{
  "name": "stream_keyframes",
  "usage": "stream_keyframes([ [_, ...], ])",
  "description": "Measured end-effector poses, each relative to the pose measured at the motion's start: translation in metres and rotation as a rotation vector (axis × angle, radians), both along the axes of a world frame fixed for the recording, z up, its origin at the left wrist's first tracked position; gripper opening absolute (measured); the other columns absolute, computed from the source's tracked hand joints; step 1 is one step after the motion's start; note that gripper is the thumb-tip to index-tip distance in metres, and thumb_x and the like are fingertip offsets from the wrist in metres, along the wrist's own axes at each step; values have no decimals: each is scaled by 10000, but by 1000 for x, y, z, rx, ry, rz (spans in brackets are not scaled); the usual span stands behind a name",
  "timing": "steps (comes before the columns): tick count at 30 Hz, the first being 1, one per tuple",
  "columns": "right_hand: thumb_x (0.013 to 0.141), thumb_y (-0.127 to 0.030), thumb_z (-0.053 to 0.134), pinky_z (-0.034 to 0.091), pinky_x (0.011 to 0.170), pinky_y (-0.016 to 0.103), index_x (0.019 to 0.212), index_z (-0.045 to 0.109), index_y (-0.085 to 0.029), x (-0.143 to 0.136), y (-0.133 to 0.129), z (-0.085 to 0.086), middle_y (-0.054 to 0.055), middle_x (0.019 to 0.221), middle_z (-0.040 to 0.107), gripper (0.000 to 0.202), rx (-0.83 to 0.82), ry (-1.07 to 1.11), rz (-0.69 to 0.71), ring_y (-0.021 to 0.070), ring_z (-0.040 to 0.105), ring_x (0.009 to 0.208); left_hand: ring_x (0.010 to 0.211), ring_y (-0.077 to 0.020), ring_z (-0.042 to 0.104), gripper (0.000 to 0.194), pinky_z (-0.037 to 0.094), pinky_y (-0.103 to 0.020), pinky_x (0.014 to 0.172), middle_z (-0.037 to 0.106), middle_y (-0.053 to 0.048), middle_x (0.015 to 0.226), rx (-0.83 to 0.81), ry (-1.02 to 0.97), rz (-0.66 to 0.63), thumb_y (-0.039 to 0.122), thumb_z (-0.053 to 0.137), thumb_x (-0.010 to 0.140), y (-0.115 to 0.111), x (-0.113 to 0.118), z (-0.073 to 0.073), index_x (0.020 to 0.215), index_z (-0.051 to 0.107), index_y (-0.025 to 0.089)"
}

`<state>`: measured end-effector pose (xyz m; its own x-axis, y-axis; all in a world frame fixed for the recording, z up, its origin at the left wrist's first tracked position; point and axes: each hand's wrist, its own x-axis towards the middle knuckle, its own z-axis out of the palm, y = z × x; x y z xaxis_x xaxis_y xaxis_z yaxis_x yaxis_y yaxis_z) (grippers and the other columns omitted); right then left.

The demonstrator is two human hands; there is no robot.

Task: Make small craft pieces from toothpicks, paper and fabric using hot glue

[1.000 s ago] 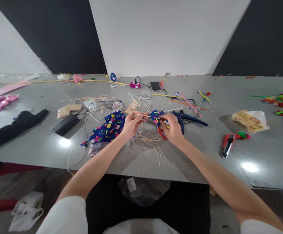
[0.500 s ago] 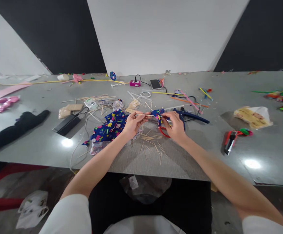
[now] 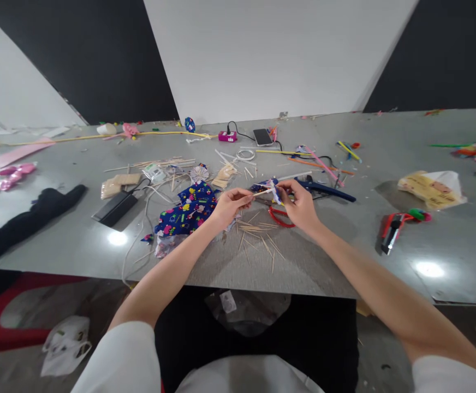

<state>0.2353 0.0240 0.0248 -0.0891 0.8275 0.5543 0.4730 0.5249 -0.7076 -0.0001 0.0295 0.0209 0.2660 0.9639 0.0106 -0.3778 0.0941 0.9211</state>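
Note:
My left hand (image 3: 234, 205) pinches a thin pale stick (image 3: 262, 192) that points across to the right. Closed on a small piece of patterned fabric (image 3: 277, 194) at the stick's far end is my right hand (image 3: 298, 203); the fabric shows a whitish side and some blue. Below the hands lie several loose toothpicks (image 3: 256, 229) and the red handle of scissors (image 3: 279, 217). A larger blue patterned cloth (image 3: 189, 210) rests beside my left hand. Just beyond my right hand is a dark blue tool with a long handle (image 3: 332, 192), probably a glue gun.
A black adapter box (image 3: 117, 208) with cables and a black cloth item (image 3: 33, 221) lie left. A phone (image 3: 262, 137) and a magenta box (image 3: 227, 136) stand at the back. To the right are a box cutter (image 3: 392, 233) and a plastic packet (image 3: 432, 189).
The fabric piece has turned from its blue printed face to its whitish side in my right hand. My left hand keeps the stick; the view has shifted slightly.

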Motion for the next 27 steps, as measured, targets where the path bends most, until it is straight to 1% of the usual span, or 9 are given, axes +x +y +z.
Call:
stream_keyframes([
  [5, 1003, -669, 601, 490, 803, 354, 1062, 710, -248, 3, 7, -5, 53, 963, 741, 439, -116, 72, 57, 206, 643, 849, 647, -79, 657, 419, 515, -207, 642, 756, -12, 787, 44, 35, -55, 416, 982, 665, 0, 1, -4, 914, 771, 153],
  [9, 969, -709, 623, 475, 754, 340, 1078, 726, -243, 6, 14, -11, 52, 957, 739, 489, -165, 100, 102, 204, 633, 820, 645, -95, 660, 455, 520, -223, 633, 755, -30, 787, 88, 96, -95, 535, 917, 738, -1, 2, -5, 926, 774, 146],
  [13, 944, -722, 647, 473, 729, 329, 1060, 733, -232, 6, 18, -14, 47, 932, 736, 511, -221, 134, 152, 201, 637, 803, 634, -115, 658, 478, 529, -247, 632, 751, -39, 774, 198, 211, -72, 605, 836, 808, -3, 2, -4, 920, 750, 148],
  [15, 943, -718, 652, 476, 732, 326, 1046, 732, -230, 6, 19, -13, 45, 922, 734, 506, -242, 150, 178, 201, 644, 810, 587, -109, 612, 448, 490, -242, 593, 703, -18, 692, 311, 355, -13, 600, 758, 884, -5, 0, -4, 834, 717, 157],
  [17, 937, -716, 661, 480, 737, 325, 1035, 732, -230, 5, 18, -12, 42, 915, 730, 501, -254, 157, 201, 196, 642, 810, 544, -96, 531, 447, 424, -237, 557, 610, 11, 597, 485, 553, 117, 545, 689, 953, -6, -3, -3, 713, 652, 169],
  [19, 921, -714, 685, 485, 737, 323, 1023, 732, -232, 4, 16, -9, 39, 905, 727, 496, -268, 167, 224, 189, 635, 798, 557, -95, 491, 413, 400, -243, 570, 567, 22, 593, 663, 709, 265, 460, 679, 972, -6, -6, -1, 680, 607, 178],
  [21, 900, -715, 711, 493, 733, 322, 1013, 729, -235, 3, 13, -5, 37, 895, 724, 493, -288, 186, 255, 184, 630, 784, 622, -104, 533, 270, 441, -249, 624, 631, 8, 701, 786, 766, 337, 378, 708, 953, -5, -9, 0, 781, 636, 183],
  [23, 890, -716, 722, 501, 734, 322, 998, 725, -238, 1, 10, -2, 37, 897, 724, 491, -301, 195, 290, 182, 630, 783, 717, -116, 607, 147, 499, -254, 691, 707, -23, 863, 862, 764, 309, 322, 727, 937, -2, -11, 0, 947, 674, 186],
  [27, 898, -701, 717, 500, 711, 319, 990, 718, -234, -2, 6, 2, 37, 897, 729, 476, -358, 167, 372, 176, 632, 763, 892, -147, 699, 219, 569, -285, 821, 757, -74, 1066, 952, 741, 162, 287, 703, 974, 0, -12, -3, 1171, 684, 193],
])
